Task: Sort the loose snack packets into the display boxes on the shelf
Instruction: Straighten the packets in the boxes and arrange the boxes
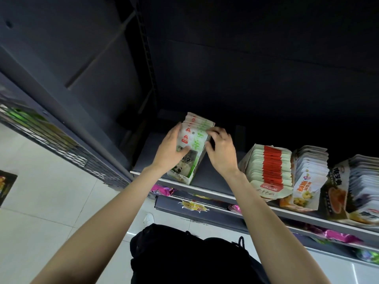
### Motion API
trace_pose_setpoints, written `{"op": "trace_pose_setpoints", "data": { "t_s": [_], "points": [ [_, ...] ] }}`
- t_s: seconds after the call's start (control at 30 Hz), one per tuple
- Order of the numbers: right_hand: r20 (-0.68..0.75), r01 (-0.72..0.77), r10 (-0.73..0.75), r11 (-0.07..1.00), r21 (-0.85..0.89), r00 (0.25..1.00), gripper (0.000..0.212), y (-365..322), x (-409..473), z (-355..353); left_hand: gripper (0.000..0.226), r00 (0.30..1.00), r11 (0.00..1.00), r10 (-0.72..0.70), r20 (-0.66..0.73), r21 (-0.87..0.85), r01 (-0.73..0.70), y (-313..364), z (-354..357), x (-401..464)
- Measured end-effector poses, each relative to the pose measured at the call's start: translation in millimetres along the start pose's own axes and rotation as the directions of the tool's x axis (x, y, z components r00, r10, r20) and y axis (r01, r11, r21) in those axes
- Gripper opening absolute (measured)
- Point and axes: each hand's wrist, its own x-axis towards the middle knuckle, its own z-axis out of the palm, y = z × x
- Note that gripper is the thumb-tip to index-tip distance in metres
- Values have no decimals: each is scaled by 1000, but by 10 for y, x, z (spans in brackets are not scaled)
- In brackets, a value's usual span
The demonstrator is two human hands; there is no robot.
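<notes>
A stack of white and green snack packets [194, 132] stands in an open white display box [189, 173] with a panda print, at the left end of the dark shelf [217, 181]. My left hand [171, 149] holds the left side of the stack, thumb across the front packet. My right hand [220, 149] rests against the stack's right side, fingers curled over the top edge of the packets. Both forearms reach up from below.
Right of the box stand three more display boxes: red-and-green packets [268, 171], white packets with an orange label [309, 175], and silver-edged packets [361, 185]. Purple and pink packets [162, 190] lie on lower shelves. A wire-mesh rack [51, 136] stands at left over a white tile floor.
</notes>
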Motion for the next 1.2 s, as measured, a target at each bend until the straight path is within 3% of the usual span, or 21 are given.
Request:
{"op": "trace_pose_setpoints", "data": {
  "t_s": [0.07,0.13,0.17,0.23,0.3,0.5,0.6,0.67,0.77,0.83,0.9,0.97,1.03,1.1,1.2],
  "points": [
    [-104,2,-3,1000,-16,995,32,-64,21,-30,76,997,999,33,-65,7,-32,45,14,63],
    [-191,48,-75,989,-143,979,41,-77,104,-67,71,974,956,212,-75,225,-190,44,22,140],
    [-147,89,-126,968,-235,981,48,-79,144,-79,71,956,896,292,-11,352,-270,33,27,162],
    [30,148,-146,926,-348,989,54,-70,196,-55,76,941,803,309,135,493,-335,-4,42,188],
    [113,141,-105,914,-382,988,52,-30,196,-28,77,937,783,304,170,516,-347,-49,31,203],
    [-62,156,-200,894,-420,978,25,-42,274,-83,40,894,758,444,59,507,-410,-57,-109,299],
    [14,98,-103,885,-455,995,25,-169,358,-102,38,916,722,387,101,584,-370,22,-156,338],
    [130,73,-16,890,-450,991,30,-193,417,-108,40,934,704,331,137,623,-341,80,-192,402],
    [244,93,0,925,-368,970,32,-225,434,-199,32,931,735,330,155,578,-356,97,-301,443],
    [253,75,-21,976,-207,967,27,-226,435,-252,22,898,763,423,123,487,-426,4,-386,386],
    [286,13,-16,1000,14,958,24,-205,434,-278,17,823,722,562,89,434,-540,-138,-443,315],
    [249,-6,-9,998,59,968,24,-153,446,-266,21,774,685,628,82,414,-599,-256,-419,291],
    [93,16,-13,999,-29,996,27,-114,460,-237,28,786,710,616,55,394,-583,-277,-351,301],
    [-67,129,-139,982,-136,988,31,-95,451,-191,40,814,744,580,30,387,-544,-226,-286,299],
    [-102,235,-291,899,-369,951,37,-18,416,-64,42,825,742,563,47,412,-529,-148,-244,271]
  ]
}}
